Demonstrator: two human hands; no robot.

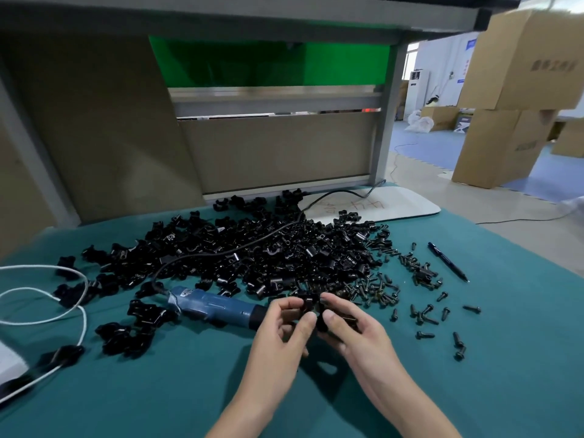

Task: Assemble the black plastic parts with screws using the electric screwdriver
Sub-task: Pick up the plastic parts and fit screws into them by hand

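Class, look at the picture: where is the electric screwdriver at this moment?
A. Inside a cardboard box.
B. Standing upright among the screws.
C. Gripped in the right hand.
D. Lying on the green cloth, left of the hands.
D: the electric screwdriver lies flat on the green cloth, while the left hand and right hand both hold black plastic parts.

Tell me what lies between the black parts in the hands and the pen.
Loose black screws strewn on the green cloth, plus one small black part near the pen; head view.
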